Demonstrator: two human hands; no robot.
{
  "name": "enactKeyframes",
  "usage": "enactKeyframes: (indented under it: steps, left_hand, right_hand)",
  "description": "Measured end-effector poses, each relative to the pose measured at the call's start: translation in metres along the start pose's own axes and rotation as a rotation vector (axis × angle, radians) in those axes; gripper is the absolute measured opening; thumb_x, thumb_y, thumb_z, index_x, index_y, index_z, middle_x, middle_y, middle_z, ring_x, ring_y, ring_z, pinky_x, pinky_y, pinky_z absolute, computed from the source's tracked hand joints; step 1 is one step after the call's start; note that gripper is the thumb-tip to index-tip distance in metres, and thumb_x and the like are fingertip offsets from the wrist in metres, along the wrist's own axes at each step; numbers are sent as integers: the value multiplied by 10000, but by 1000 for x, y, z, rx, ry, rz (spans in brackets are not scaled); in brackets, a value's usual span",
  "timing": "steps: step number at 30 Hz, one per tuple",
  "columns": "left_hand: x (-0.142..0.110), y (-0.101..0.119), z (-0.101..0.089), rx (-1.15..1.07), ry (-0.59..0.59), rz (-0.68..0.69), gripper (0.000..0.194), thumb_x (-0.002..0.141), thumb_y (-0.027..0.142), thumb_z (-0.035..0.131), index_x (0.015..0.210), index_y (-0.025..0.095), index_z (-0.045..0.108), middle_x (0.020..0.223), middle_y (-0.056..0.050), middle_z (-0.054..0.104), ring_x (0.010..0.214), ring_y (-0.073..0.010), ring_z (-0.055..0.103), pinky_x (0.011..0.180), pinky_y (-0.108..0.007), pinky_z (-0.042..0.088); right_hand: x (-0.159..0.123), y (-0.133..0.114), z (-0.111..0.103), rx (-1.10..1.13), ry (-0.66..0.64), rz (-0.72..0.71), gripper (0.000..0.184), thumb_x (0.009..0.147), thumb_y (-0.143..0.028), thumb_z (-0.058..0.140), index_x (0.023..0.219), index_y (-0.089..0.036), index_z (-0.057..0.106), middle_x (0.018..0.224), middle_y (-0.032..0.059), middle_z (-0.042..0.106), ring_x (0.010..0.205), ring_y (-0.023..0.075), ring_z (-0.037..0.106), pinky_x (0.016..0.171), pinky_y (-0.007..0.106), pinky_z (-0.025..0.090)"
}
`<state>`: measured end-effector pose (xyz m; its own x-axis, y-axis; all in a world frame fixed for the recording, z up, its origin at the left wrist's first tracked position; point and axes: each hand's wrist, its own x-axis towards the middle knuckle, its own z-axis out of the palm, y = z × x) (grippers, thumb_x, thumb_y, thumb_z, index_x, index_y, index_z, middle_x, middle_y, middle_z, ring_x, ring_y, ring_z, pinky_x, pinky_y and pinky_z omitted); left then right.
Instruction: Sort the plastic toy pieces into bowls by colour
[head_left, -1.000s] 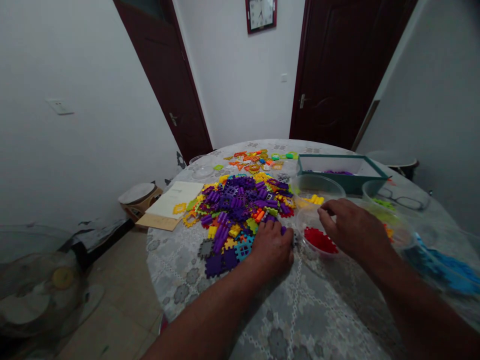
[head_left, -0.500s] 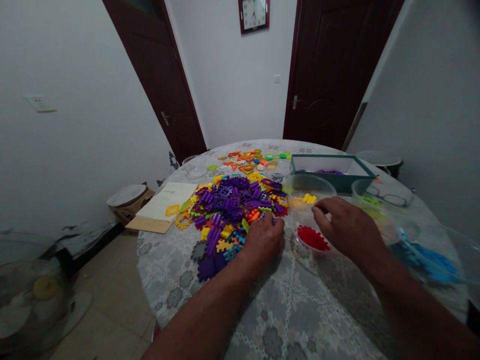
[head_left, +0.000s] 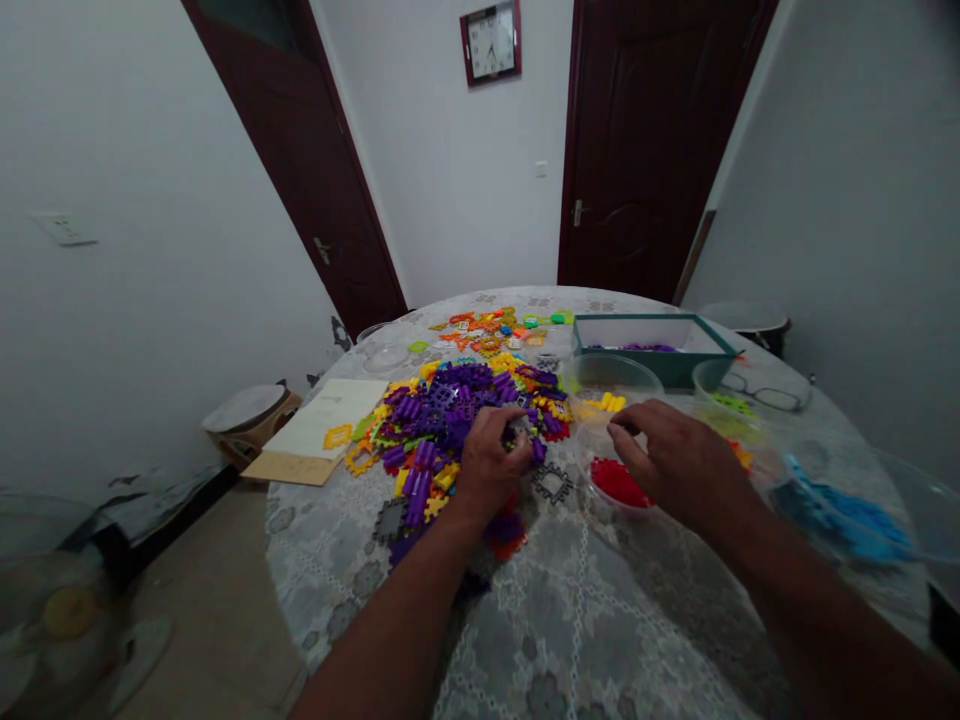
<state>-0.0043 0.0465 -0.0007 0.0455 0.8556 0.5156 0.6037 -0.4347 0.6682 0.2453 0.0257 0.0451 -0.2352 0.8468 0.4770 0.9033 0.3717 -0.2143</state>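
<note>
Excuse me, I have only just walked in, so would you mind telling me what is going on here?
Someone's left hand is at the near right side of a mixed pile of plastic pieces, largely purple on top; whether it grips one is unclear. The right hand is at a clear tub holding red pieces. Yellow pieces sit in another clear tub, and blue pieces lie farther right.

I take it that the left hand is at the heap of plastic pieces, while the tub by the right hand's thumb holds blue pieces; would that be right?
Not quite: the head view shows that the tub by the right hand's thumb holds red pieces, not blue. The left hand is indeed at the heap of plastic pieces.
</note>
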Motion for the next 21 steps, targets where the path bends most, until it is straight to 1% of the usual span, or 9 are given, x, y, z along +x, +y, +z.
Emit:
enactKeyframes:
  steps: [3, 5, 7, 9, 11, 13, 16, 18, 21]
  left_hand:
    - [3, 5, -15, -366, -74, -264, 334, 876, 315, 644, 1189, 204, 675, 935, -34, 707, 833, -190, 669, 815, -332, 551]
    - [3, 8, -21, -671, -158, -442, 415, 870, 385, 664, 1241, 198, 640, 797, -4, 691, 642, -150, 628, 646, -278, 528]
    - [1, 10, -23, -911, -234, -560, 487, 832, 405, 706, 1260, 191, 612, 741, 7, 677, 551, -126, 584, 552, -240, 484]
    - [-2, 12, -21, -1050, -319, -616, 512, 788, 396, 749, 1232, 173, 621, 719, -3, 676, 542, -122, 584, 525, -220, 467]
    - [-5, 15, -18, -1129, -383, -635, 507, 749, 380, 780, 1183, 154, 647, 702, -17, 677, 566, -126, 604, 533, -207, 473]
    - [-8, 17, -15, -1183, -421, -661, 494, 728, 363, 795, 1153, 147, 665, 690, -20, 673, 567, -120, 603, 534, -195, 476]
    - [-9, 18, -13, -1251, -490, -710, 509, 732, 348, 801, 1180, 141, 678, 702, -15, 668, 558, -110, 601, 522, -189, 485]
    - [-9, 17, -14, -1303, -499, -717, 548, 732, 322, 814, 1231, 140, 679, 782, -22, 683, 583, -106, 624, 527, -189, 502]
    - [-6, 15, -15, -1376, -414, -742, 576, 735, 238, 819, 1287, 158, 672, 862, -16, 690, 604, -97, 644, 527, -187, 517]
  right_hand:
    - [-1, -12, -5, 155, 24, -21, 245, 1007, -339, 498, 1039, -194, 693, 992, 90, 734, 833, 213, 680, 779, 336, 503]
    - [-3, -21, -7, 268, 20, -30, 274, 1011, -327, 499, 1171, -194, 677, 1065, 98, 742, 789, 197, 681, 792, 339, 529]
    - [-7, -30, -7, 351, -7, -58, 330, 1014, -313, 497, 1299, -216, 633, 1153, 99, 736, 798, 189, 690, 816, 344, 550]
    - [-10, -37, -4, 397, -47, -112, 369, 1022, -300, 493, 1372, -240, 590, 1210, 95, 722, 901, 200, 704, 865, 355, 556]
    - [-13, -41, 1, 400, -99, -166, 359, 1032, -283, 487, 1374, -247, 592, 1198, 91, 717, 981, 207, 697, 884, 354, 554]
    - [-15, -43, 6, 370, -134, -194, 326, 1044, -263, 475, 1332, -238, 625, 1136, 90, 714, 975, 202, 691, 864, 339, 554]
    - [-15, -45, 12, 282, -138, -200, 300, 1058, -254, 453, 1269, -226, 665, 1049, 80, 705, 909, 194, 687, 820, 321, 549]
    - [-12, -44, 12, 241, -114, -197, 290, 1058, -251, 445, 1229, -221, 676, 1040, 79, 708, 885, 193, 689, 807, 316, 542]
    - [3, -40, 4, 208, -45, -169, 252, 1034, -258, 466, 1146, -207, 685, 1040, 84, 726, 899, 208, 696, 808, 317, 523]
